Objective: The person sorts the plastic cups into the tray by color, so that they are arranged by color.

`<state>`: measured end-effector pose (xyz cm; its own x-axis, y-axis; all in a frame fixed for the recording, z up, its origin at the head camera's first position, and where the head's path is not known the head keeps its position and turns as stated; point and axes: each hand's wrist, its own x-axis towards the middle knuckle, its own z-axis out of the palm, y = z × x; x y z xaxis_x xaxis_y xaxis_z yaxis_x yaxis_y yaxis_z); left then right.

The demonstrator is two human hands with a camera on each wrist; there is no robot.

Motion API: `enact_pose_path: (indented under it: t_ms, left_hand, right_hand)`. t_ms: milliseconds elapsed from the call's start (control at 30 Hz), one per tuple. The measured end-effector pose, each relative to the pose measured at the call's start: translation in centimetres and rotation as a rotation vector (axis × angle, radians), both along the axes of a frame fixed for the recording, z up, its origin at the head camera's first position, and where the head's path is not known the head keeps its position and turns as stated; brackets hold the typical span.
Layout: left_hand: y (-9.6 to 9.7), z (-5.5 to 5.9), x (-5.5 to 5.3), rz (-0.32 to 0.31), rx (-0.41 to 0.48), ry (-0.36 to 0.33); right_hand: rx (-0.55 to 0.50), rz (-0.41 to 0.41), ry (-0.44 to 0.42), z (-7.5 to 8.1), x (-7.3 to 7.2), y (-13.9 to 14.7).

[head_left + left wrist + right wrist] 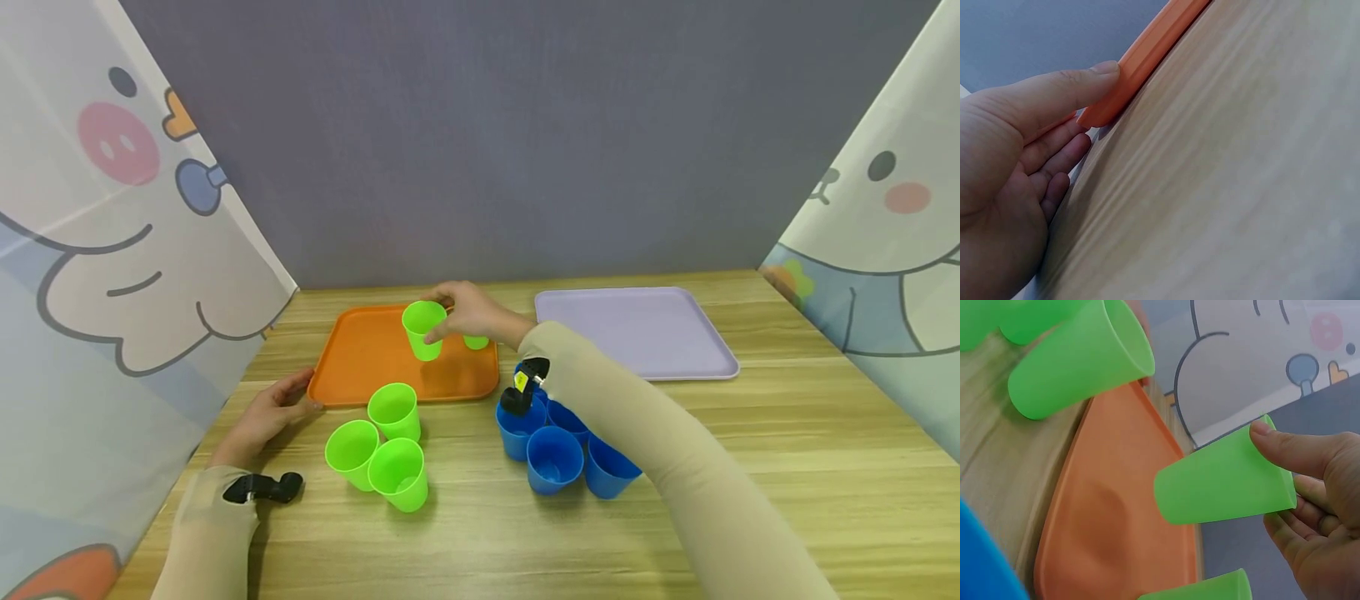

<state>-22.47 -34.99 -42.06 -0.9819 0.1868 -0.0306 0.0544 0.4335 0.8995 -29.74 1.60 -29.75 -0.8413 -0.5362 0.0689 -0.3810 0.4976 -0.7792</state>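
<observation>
My right hand [476,312] holds a light green cup [424,329] by its rim, upright above the orange tray [367,350]. In the right wrist view the thumb lies on the cup's outer wall, with the other fingers on the far side of the rim. Another green cup [476,342] stands on the tray, mostly hidden behind this hand. At the tray's near left corner, my left hand [266,417] grips the edge, thumb [1094,81] on one side of the corner and fingers on the other.
Three green cups [397,475] stand grouped in front of the orange tray. Several blue cups [555,462] cluster to their right, partly under the right forearm. A lilac tray [637,329] lies at the back right. Patterned cloth walls [97,292] flank the wooden table [480,550].
</observation>
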Motion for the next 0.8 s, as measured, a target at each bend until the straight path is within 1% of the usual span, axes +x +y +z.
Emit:
enact_pose_path:
  t_ms: [133,300,533,600,700,800]
  left_hand:
    - [-0.1,0.0,-0.1,0.001,0.002,0.000]
    - [-0.2,0.0,-0.2,-0.003,0.000,0.003]
    - [-0.2,-0.1,-0.1,-0.005,-0.011,0.016]
    - [-0.2,-0.1,-0.1,-0.004,-0.012,0.017]
    - [-0.2,-0.1,-0.1,-0.003,-0.014,0.021]
    - [-0.2,-0.1,-0.1,-0.003,-0.013,0.023]
  right_hand:
    - [0.005,-0.044,0.001,-0.7,-0.7,-0.6]
    - [-0.004,-0.069,0.008,-1.6,-1.1,-1.2]
    - [0.063,-0.135,0.042,-2.1,-1.4,-2.1]
    - [0.066,-0.147,0.042,-2.2,-1.4,-2.3]
    - [0.085,-0.148,0.054,-2.6,-1.6,-2.5]
    - [0.126,-0.133,0.065,-2.9,-1.6,-2.7]
